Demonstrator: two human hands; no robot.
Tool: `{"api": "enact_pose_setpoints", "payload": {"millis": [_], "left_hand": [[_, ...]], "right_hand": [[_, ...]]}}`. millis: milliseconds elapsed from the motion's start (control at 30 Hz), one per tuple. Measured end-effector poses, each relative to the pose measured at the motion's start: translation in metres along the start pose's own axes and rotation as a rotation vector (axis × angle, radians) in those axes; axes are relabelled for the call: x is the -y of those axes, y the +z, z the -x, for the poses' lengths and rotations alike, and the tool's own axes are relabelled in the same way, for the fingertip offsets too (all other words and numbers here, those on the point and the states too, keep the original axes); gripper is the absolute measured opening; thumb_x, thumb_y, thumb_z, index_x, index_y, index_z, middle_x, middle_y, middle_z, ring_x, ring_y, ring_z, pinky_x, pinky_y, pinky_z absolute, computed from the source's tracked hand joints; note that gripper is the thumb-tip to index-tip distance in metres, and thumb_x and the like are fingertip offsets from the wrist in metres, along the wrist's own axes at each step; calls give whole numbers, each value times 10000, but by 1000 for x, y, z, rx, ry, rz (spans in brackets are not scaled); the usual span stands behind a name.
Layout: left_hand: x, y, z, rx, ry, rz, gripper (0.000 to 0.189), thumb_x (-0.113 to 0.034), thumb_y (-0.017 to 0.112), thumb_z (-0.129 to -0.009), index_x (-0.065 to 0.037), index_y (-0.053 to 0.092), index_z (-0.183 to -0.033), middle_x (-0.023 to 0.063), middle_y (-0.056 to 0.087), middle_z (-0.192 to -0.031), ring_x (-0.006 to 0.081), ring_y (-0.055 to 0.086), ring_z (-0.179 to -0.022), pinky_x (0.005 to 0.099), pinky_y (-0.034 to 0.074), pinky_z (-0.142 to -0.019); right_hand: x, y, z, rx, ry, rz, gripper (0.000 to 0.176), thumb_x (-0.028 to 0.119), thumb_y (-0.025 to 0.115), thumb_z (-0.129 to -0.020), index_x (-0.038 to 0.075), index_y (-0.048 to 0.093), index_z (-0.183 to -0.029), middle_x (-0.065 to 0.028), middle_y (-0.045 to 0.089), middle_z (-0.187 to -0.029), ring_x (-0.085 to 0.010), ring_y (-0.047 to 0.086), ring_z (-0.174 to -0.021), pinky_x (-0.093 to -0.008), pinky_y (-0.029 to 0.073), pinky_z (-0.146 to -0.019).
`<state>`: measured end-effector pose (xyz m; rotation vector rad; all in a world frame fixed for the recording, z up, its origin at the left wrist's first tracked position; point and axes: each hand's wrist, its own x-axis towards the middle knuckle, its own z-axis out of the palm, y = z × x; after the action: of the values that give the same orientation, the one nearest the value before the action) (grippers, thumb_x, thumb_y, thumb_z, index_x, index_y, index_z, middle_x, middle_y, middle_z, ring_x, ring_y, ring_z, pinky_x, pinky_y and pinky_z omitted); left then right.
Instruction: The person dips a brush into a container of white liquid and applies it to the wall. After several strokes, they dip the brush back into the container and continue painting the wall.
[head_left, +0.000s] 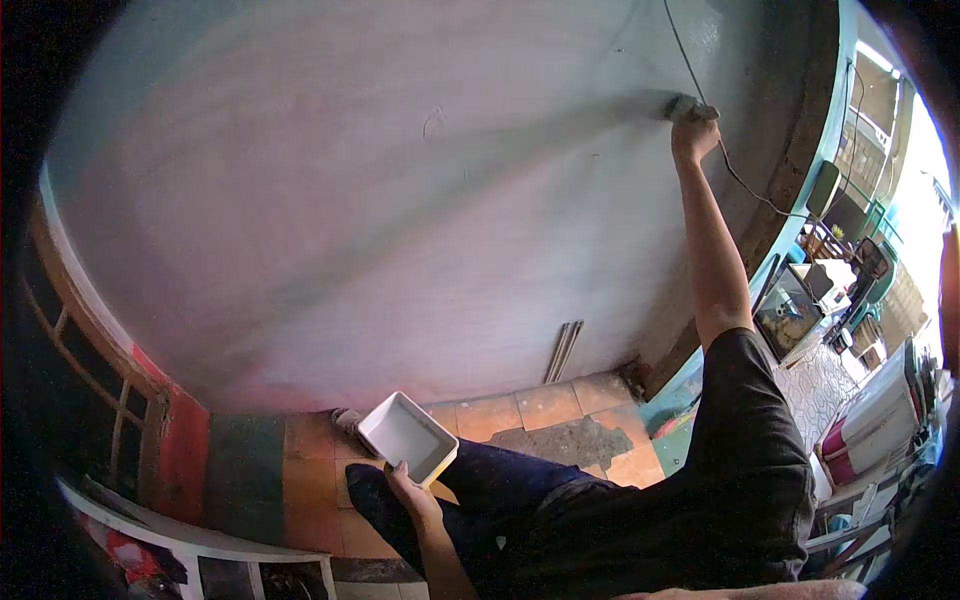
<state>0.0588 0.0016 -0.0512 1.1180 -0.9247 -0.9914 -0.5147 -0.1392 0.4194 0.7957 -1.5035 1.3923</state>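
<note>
Stretched out to the upper right, my right hand [696, 137] is closed around a greyish block-like tool [686, 107] held against the pale wall [400, 220]. A thin cable [684, 50] hangs down the wall behind that hand. Low in the view, my left hand [412, 490] grips the near edge of a rectangular white tray [408, 438], thumb over its rim. The inside of the tray looks pale grey and smooth; whether it holds liquid is unclear.
Thin rods [564, 352] lean on the wall's base above orange floor tiles [550, 405]. A door frame [800, 170] stands right, with a glass tank [790, 315] and stacked items beyond it. A white-framed rack [230, 548] is at lower left.
</note>
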Motion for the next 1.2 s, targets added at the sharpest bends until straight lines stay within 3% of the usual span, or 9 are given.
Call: {"api": "enact_pose_setpoints", "payload": {"millis": [67,200,433,633,700,900,1000,1100,1200], "left_hand": [[-6,6,-6,-49,-271,399,479,-352,502,-886,-26,454,-1234,157,465,-1156,288,458,-1121,440,373,-978],[-8,10,-6,-68,-284,397,486,-349,500,-881,-17,452,-1232,161,473,-1150,287,468,-1104,435,380,-969],[-3,5,0,-38,-137,231,444,-308,490,-886,-5,450,-1208,136,493,-1124,257,487,-1078,401,389,-954],[-18,8,1,-6,-63,234,345,-238,507,-959,-4,443,-1204,158,489,-1134,287,473,-1129,419,390,-994],[-35,13,-1,-68,-203,454,371,-294,509,-938,-15,471,-1178,136,480,-1159,267,453,-1158,410,366,-1008],[-16,6,-1,-80,-225,369,406,-322,499,-928,-15,481,-1194,119,474,-1177,247,439,-1165,401,341,-1021],[-8,4,-5,-64,-230,393,392,-334,509,-927,-29,484,-1172,122,463,-1179,248,440,-1156,408,342,-1018],[7,1,-1,-39,-22,69,409,-345,508,-925,-25,475,-1178,131,465,-1163,250,444,-1141,411,346,-1013],[-15,6,-2,-75,-194,302,433,-314,494,-905,-2,451,-1203,143,473,-1135,260,464,-1099,411,362,-985]], "right_hand": [[-5,14,-6,-154,13,-5,414,406,561,-894,25,693,-803,-172,688,-800,-347,674,-764,-418,523,-666],[84,52,19,-9,-238,97,167,240,654,-792,75,680,-791,-146,674,-794,-347,644,-732,-446,497,-620],[316,95,139,-79,-446,-541,332,53,637,-723,-3,607,-1049,-189,636,-871,-377,600,-796,-457,492,-692],[459,94,251,670,-597,-802,200,42,632,-702,14,606,-899,-197,647,-827,-389,622,-817,-469,514,-735],[473,84,251,569,-610,-924,185,23,610,-723,17,614,-908,-206,647,-850,-384,624,-844,-467,510,-749],[373,104,142,199,-682,-892,219,16,596,-768,15,653,-980,-196,659,-911,-411,619,-843,-420,524,-708],[269,79,79,311,-495,-741,256,-3,583,-779,29,695,-1007,-183,691,-958,-335,678,-878,-341,530,-773],[197,50,45,128,-394,-636,178,34,598,-793,36,677,-953,-206,654,-861,-333,671,-799,-373,522,-672],[172,34,19,12,-316,-296,117,107,630,-772,72,671,-875,-140,678,-858,-345,651,-801,-410,519,-691]]}}
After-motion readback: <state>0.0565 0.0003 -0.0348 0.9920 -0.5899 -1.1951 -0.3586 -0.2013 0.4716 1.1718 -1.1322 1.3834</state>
